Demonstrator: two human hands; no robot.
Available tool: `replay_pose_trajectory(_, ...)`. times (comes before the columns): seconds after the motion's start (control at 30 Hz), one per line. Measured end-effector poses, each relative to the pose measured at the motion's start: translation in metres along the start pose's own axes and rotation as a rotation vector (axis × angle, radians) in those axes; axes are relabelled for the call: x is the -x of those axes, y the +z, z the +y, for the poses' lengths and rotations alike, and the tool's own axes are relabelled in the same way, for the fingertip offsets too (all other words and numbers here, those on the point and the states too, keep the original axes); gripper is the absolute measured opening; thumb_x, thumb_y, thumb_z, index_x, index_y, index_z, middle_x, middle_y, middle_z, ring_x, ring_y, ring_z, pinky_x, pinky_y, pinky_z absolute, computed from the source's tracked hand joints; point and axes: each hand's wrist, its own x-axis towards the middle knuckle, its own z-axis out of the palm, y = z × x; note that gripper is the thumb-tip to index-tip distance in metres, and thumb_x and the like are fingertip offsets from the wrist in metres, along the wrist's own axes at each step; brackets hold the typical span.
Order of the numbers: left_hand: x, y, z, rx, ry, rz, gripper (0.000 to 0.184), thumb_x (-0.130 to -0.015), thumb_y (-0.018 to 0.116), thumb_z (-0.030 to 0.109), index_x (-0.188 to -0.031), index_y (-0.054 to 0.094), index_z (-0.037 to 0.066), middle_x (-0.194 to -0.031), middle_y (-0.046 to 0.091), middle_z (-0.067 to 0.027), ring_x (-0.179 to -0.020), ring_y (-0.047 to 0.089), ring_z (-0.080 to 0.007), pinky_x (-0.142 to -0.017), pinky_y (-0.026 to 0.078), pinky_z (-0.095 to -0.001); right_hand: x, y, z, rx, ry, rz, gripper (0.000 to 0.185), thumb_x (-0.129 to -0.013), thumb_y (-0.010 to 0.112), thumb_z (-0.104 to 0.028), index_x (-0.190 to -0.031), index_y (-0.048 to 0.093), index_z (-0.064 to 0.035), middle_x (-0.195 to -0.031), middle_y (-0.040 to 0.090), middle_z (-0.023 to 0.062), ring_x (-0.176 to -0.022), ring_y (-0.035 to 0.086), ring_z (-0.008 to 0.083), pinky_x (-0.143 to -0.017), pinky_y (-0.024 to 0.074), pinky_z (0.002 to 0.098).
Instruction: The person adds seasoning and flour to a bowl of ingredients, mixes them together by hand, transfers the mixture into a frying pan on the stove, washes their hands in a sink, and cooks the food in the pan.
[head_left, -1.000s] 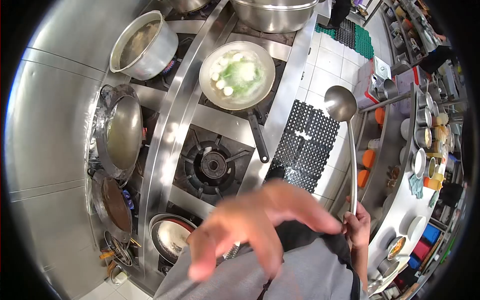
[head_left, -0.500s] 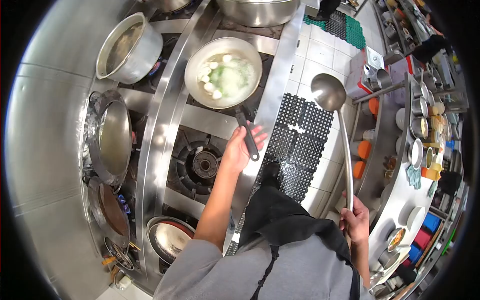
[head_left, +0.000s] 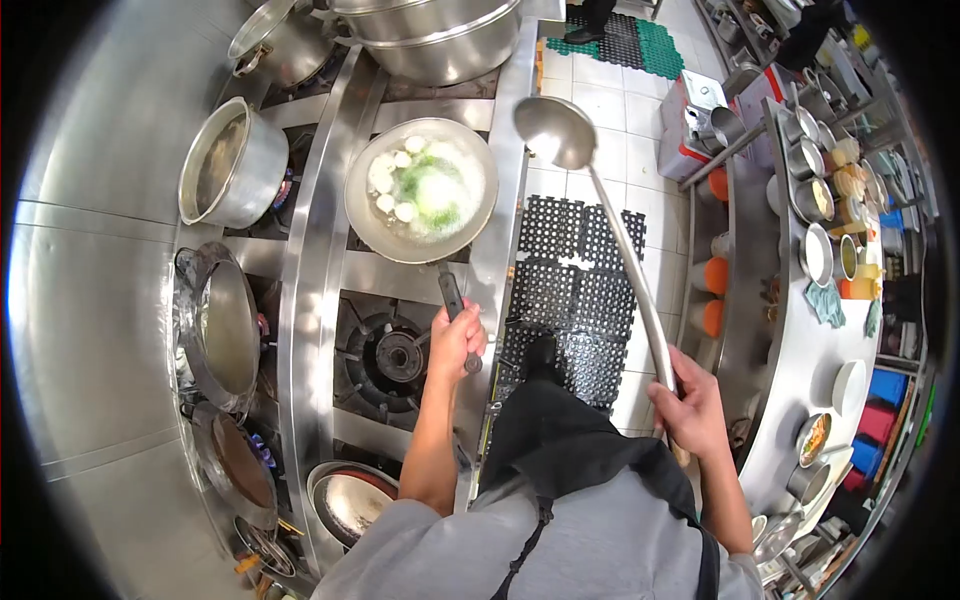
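My left hand (head_left: 457,343) is wrapped round the black handle of a frying pan (head_left: 363,228), which rests on a burner. White round pieces (head_left: 404,211) and something green (head_left: 425,184) lie in bubbling, steaming liquid in the pan. My right hand (head_left: 693,405) grips the lower part of a long metal ladle (head_left: 622,235). The ladle's bowl is raised over the floor, to the right of the pan, and does not touch it. An unused-looking burner (head_left: 399,356) sits just left of my left hand.
A deep pot (head_left: 262,180), a large steamer pot (head_left: 440,50) and two woks (head_left: 228,330) stand on the stove. Black mats (head_left: 575,300) cover part of the floor. At the right is a counter (head_left: 790,370) with bowls and bottles. A person's shoe (head_left: 584,35) shows at the top.
My left hand has gone from spread in the air to closed round the pan handle. The ladle's bowl has swung left towards the pan. The view has shifted too.
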Motion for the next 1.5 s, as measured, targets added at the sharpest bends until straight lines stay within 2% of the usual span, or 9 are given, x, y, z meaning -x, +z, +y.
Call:
replay_pose_trajectory(0.13,0.047,0.032,-0.010,-0.001,-0.090,-0.062,0.013,-0.099,0.063,0.012,-0.102,0.051,0.012,-0.063,0.040,0.0043,-0.045,0.041,-0.0084,-0.040,0.040,-0.0283,-0.007,-0.006,-0.008,0.212,-0.131,-0.007,0.053,-0.089,0.068,-0.008,-0.140,0.057,0.0024,-0.072,0.062,0.0072,-0.058,0.060,0.0121,-0.058,0.0508,0.0304)
replay_pose_trajectory(0.23,0.084,0.059,-0.028,-0.045,-0.143,-0.134,0.012,-0.100,0.062,0.012,-0.101,0.050,0.012,-0.063,0.040,0.0047,-0.044,0.040,-0.0075,-0.039,0.040,-0.0277,-0.010,-0.020,0.008,0.441,-0.258,0.067,0.056,-0.087,0.070,-0.015,-0.139,0.057,0.0026,-0.082,0.068,0.0261,-0.070,0.070,0.0356,-0.071,0.0541,0.0416)
replay_pose_trajectory(0.33,0.114,0.080,-0.055,-0.075,-0.184,-0.234,0.013,-0.100,0.061,0.013,-0.099,0.049,0.012,-0.064,0.040,0.0049,-0.044,0.040,-0.0069,-0.040,0.040,-0.0275,-0.004,-0.044,0.027,0.610,-0.396,0.134,0.054,-0.087,0.068,-0.014,-0.138,0.058,0.0002,-0.084,0.069,0.0278,-0.079,0.068,0.0453,-0.074,0.0541,0.0458)
replay_pose_trajectory(0.5,0.148,0.124,-0.097,-0.176,-0.268,-0.383,0.015,-0.100,0.063,0.014,-0.100,0.048,0.013,-0.063,0.041,0.0055,-0.044,0.041,-0.0068,-0.041,0.040,-0.0273,0.043,-0.113,0.063,0.075,0.000,-0.284,0.037,-0.098,0.062,-0.012,-0.134,0.062,-0.0025,-0.075,0.059,-0.0010,-0.049,0.054,0.0079,-0.048,0.0443,0.0239)
replay_pose_trajectory(0.87,0.203,0.219,-0.178,-0.457,-0.452,-0.579,0.017,-0.098,0.065,0.018,-0.101,0.049,0.013,-0.061,0.036,0.0067,-0.045,0.038,-0.0073,-0.040,0.035,-0.0282,0.226,-0.211,0.149,-1.136,0.274,-0.455,0.031,-0.105,0.059,-0.020,-0.129,0.061,-0.0015,-0.082,0.059,-0.0019,-0.062,0.055,0.0075,-0.051,0.0460,0.0220)
replay_pose_trajectory(1.0,0.208,0.259,-0.194,-0.608,-0.400,-0.719,0.010,-0.101,0.060,0.017,-0.099,0.051,0.012,-0.059,0.034,0.0064,-0.041,0.034,-0.0065,-0.038,0.035,-0.0266,0.289,-0.223,0.155,-1.023,0.058,-0.198,0.027,-0.102,0.064,-0.028,-0.112,0.066,-0.0028,-0.087,0.058,-0.0011,-0.072,0.054,0.0090,-0.060,0.0468,0.0252)
replay_pose_trajectory(1.03,0.212,0.272,-0.197,-0.605,-0.415,-0.737,0.010,-0.101,0.059,0.016,-0.099,0.051,0.011,-0.060,0.035,0.0059,-0.041,0.035,-0.0066,-0.038,0.035,-0.0265,0.298,-0.228,0.140,-1.019,0.191,-0.129,0.041,-0.103,0.063,-0.022,-0.134,0.056,0.0036,-0.087,0.057,0.0003,-0.061,0.051,0.0092,-0.054,0.0432,0.0255)
replay_pose_trajectory(1.4,0.185,0.429,-0.240,-0.793,-0.569,-1.026,0.015,-0.099,0.062,0.018,-0.102,0.049,0.011,-0.062,0.039,0.0040,-0.042,0.038,-0.0082,-0.040,0.036,-0.0284,0.344,-0.295,0.147,-1.272,0.055,0.274,0.026,-0.100,0.068,-0.023,-0.114,0.066,-0.0019,-0.080,0.059,0.0011,-0.058,0.055,0.0120,-0.050,0.0448,0.0286)
replay_pose_trajectory(1.5,0.154,0.474,-0.260,-0.845,-0.664,-1.123,0.016,-0.099,0.062,0.017,-0.103,0.047,0.011,-0.063,0.039,0.0039,-0.044,0.039,-0.0082,-0.043,0.038,-0.0291,0.333,-0.317,0.147,-1.419,-0.018,0.343,0.035,-0.102,0.060,-0.017,-0.130,0.058,0.0049,-0.079,0.059,0.0020,-0.052,0.053,0.0111,-0.044,0.0438,0.0276)
